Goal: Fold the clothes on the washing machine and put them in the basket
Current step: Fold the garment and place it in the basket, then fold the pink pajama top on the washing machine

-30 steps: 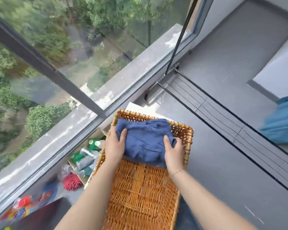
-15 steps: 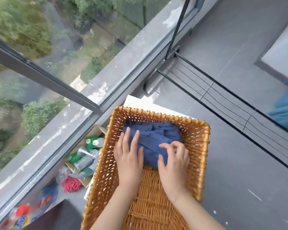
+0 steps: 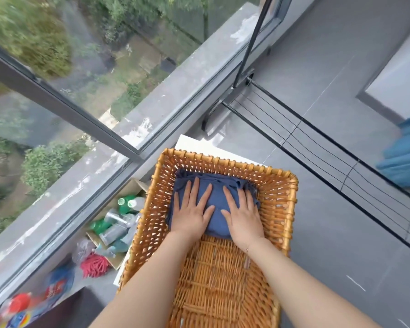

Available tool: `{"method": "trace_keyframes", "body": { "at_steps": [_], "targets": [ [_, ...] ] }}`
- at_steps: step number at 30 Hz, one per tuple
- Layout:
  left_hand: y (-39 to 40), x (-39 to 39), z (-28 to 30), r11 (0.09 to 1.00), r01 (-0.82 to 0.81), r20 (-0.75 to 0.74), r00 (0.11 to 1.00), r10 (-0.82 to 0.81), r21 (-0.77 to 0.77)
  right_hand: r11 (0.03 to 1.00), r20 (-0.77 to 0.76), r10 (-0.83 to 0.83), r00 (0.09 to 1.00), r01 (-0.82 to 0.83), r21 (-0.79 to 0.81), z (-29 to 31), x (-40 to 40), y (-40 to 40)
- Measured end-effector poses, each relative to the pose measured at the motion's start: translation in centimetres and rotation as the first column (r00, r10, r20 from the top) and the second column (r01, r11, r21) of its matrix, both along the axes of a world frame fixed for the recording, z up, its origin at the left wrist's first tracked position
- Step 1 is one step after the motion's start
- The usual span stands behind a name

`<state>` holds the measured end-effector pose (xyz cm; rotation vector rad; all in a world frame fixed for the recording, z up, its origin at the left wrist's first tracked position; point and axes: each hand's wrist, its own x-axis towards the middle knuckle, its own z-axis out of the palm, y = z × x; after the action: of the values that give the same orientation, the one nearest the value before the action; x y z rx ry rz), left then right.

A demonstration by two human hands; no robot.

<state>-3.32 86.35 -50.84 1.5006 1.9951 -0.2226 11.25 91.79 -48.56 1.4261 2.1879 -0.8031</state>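
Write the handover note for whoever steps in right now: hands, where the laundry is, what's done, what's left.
Left hand: flat, fingers straight, pressing on the folded blue garment.
Right hand: likewise flat on it.
The garment lies at the far end of the wicker basket; the near part of the basket floor is bare.
Done: this piece is folded and in.
Left: lift both hands off. The washing machine is out of view, so check there for more clothes.

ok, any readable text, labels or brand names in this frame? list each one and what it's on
None can be read.
Red and blue packaging at the lower left by the window: printing present, too blurred to read.
Green bottles in the cardboard box beside the basket: labels too small to read.
Blue garment under both hands: no visible print.
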Motion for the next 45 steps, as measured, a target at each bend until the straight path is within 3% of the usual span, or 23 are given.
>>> {"method": "trace_keyframes", "body": {
  "at_steps": [5, 11, 15, 23, 30, 35, 40, 45],
  "targets": [
    [2.3, -1.1, 5.9, 0.965, -0.078, 0.096, 0.990, 0.105, -0.249, 1.000, 0.055, -0.005, 0.998, 0.006, -0.013, 4.2, 1.3, 0.6],
    [3.5, 0.2, 15.8, 0.947, -0.298, 0.164, 0.935, 0.315, -0.119, 0.992, -0.276, -0.127, 0.953, 0.124, -0.026, 13.8, 4.0, 2.8],
    [3.8, 4.1, 23.6, 0.933, -0.360, 0.244, 0.904, 0.351, -0.010, 0.987, -0.388, -0.158, 0.908, 0.155, -0.039, 21.1, 7.9, 4.7],
    [5.6, 15.3, 39.2, 0.923, -0.300, 0.363, 0.910, 0.201, 0.241, 0.951, -0.527, -0.211, 0.823, 0.297, 0.083, 35.6, 19.8, 6.1],
    [6.4, 23.5, 47.0, 0.886, -0.275, 0.515, 0.856, 0.048, 0.374, 0.895, -0.555, -0.276, 0.785, 0.421, 0.150, 43.5, 29.3, 4.4],
    [8.9, 30.7, 54.4, 0.854, -0.158, 0.488, 0.864, -0.123, 0.496, 0.758, -0.688, -0.293, 0.664, 0.600, 0.255, 50.5, 38.8, 4.4],
    [12.1, 37.9, 59.7, 0.833, -0.113, 0.512, 0.831, -0.219, 0.541, 0.626, -0.822, -0.274, 0.499, 0.742, 0.241, 56.2, 47.5, 5.8],
    [17.3, 46.6, 65.0, 0.782, -0.058, 0.503, 0.794, -0.341, 0.621, 0.527, -0.917, -0.094, 0.389, 0.800, 0.285, 62.3, 54.8, 8.7]
  ]
}}
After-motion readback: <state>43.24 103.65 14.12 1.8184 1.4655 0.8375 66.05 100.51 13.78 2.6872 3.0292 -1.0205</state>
